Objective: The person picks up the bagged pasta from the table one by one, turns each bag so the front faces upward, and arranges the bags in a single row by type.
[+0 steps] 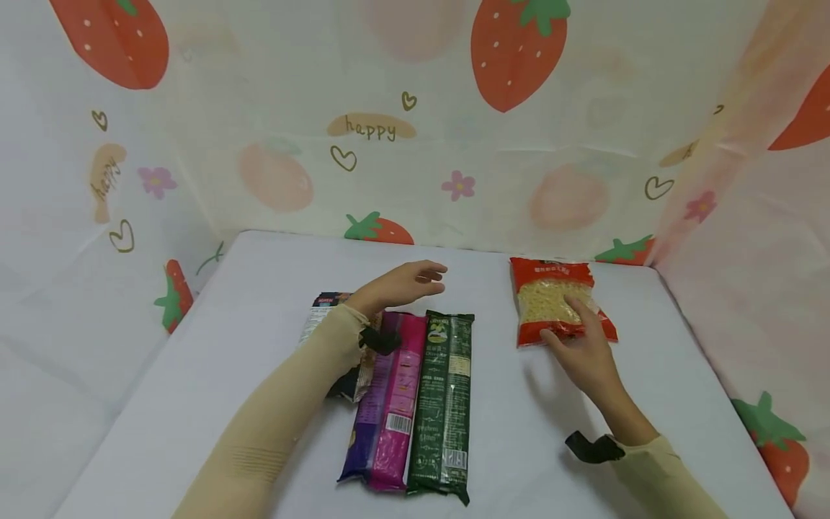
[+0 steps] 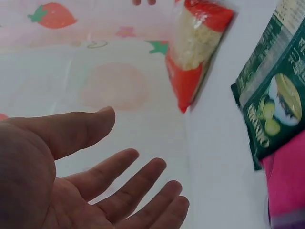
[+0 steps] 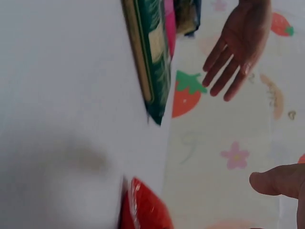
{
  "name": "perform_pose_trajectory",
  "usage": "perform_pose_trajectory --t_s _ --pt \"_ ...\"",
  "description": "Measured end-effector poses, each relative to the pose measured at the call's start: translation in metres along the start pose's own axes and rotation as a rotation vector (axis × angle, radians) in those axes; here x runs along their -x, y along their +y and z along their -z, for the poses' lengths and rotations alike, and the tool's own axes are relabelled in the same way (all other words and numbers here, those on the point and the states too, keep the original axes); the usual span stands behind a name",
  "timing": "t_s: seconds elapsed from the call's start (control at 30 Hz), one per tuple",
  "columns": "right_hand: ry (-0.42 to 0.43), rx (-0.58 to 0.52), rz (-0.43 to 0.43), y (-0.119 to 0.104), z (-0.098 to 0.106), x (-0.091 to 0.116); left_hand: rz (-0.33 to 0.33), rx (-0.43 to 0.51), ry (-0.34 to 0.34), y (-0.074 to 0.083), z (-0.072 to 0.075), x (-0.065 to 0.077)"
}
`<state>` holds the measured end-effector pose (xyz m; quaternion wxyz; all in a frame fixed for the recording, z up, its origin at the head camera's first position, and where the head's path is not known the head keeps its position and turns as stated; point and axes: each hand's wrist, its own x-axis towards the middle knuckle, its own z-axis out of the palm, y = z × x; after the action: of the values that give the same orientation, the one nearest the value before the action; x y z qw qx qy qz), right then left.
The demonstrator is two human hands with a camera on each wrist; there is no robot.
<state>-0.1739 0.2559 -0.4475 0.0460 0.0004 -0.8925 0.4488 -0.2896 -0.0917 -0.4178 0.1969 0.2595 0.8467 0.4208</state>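
At the table's back right lies a red bag of small yellow pasta [image 1: 551, 295]; in the right wrist view only its red corner [image 3: 143, 210] shows. My right hand [image 1: 586, 353] is over the bag's near right part, thumb and fingers spread apart, holding nothing. Over the packets in the middle, my left hand [image 1: 405, 285] is held with loosely extended fingers and grips nothing; its palm faces the left wrist camera. Below and nearest to it are a pink and purple packet [image 1: 395, 404] and a dark green spaghetti packet [image 1: 444, 404], side by side.
A dark packet with printed text [image 1: 318, 313] lies left of the pink one, partly hidden by my left forearm. The white table [image 1: 162, 432] ends at a strawberry-printed curtain [image 1: 454, 144] behind and on both sides.
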Motion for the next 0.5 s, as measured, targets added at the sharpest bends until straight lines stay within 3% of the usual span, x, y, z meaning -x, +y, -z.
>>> perform_pose_trajectory --t_s 0.23,0.5 --pt "-0.082 0.016 0.086 -0.016 -0.027 0.006 0.011 -0.057 0.045 -0.013 0.018 0.038" --pt "-0.159 -0.017 0.201 -0.032 -0.058 0.010 0.091 -0.082 0.137 -0.045 0.034 0.075"
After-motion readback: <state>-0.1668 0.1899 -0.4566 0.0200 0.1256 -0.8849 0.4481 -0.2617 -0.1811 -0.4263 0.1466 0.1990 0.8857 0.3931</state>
